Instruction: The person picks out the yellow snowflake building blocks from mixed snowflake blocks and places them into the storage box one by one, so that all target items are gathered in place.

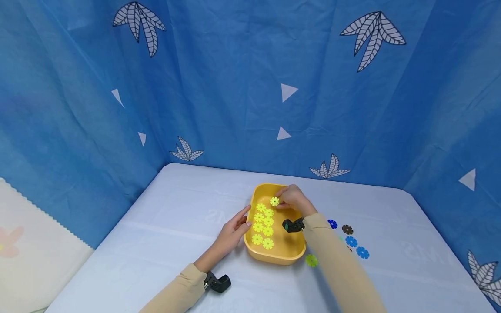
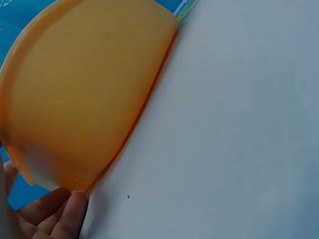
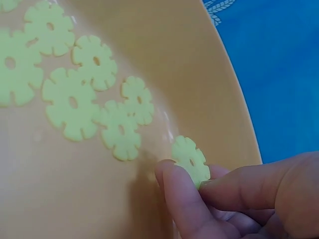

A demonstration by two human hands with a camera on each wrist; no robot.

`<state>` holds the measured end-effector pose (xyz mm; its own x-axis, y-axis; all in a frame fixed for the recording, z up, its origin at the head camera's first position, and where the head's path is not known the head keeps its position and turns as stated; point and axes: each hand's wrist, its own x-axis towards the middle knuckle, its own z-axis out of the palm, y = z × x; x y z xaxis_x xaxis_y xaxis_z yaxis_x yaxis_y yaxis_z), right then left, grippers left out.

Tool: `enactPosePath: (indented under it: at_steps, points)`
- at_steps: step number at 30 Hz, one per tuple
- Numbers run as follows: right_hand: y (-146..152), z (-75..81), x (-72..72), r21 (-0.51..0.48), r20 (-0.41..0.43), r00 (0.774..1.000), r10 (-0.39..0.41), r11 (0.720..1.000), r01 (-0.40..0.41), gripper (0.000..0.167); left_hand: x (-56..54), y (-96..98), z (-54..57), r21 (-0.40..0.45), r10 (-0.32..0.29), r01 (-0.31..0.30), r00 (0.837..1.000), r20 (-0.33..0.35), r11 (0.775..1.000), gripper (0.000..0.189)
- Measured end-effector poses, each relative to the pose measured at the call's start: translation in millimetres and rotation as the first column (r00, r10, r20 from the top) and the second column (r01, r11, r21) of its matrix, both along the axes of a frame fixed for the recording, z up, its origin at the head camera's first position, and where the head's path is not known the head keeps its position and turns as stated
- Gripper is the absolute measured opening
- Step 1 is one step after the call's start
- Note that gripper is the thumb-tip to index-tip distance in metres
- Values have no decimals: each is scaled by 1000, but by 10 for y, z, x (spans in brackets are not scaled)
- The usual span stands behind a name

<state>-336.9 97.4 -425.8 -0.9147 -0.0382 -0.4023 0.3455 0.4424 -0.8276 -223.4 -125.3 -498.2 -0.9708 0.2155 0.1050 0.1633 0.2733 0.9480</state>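
Note:
A yellow-orange plastic basin (image 1: 287,251) stands on the table, with several pale yellow, notched snowflake discs (image 1: 268,231) laid flat in two columns along its left side. Near the far end of the basin, my right hand (image 1: 292,200) pinches another yellow snowflake disc (image 3: 184,147) between thumb and fingertips. That disc is tilted, close to the far wall in the right wrist view. My left hand (image 1: 231,229) holds the basin's left side, thumb at the rim; in the left wrist view its fingers (image 2: 74,215) meet the lower edge of the outer wall.
Right of the basin lie loose discs: a dark blue one (image 1: 332,223), a brown one (image 1: 347,229) and lighter blue ones (image 1: 362,252). A yellow-green disc (image 1: 312,261) sits by the basin's near right corner. My right sleeve (image 1: 336,261) partly covers others. Blue curtain (image 1: 250,87) surrounds the white table (image 1: 168,226).

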Motion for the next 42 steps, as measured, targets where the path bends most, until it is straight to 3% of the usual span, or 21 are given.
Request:
enactPosePath:
  at_steps: [8, 19, 42]
  points:
    - [-32, -81, 22, 58, 6, 999, -35, 998, 34, 35, 0, 2, 0, -2, -7, 7, 1000, 3, 1000, 55]
    - [-36, -96, 18, 48, -4, 999, -48, 998, 48, 29, 30, 13, 44, 46, -5, 5, 1000, 5, 999, 55]
    - [-33, -108, -4, 59, -60, 996, -66, 996, 69, 22, 7, 4, 22, 36, -14, 14, 1000, 6, 999, 55]
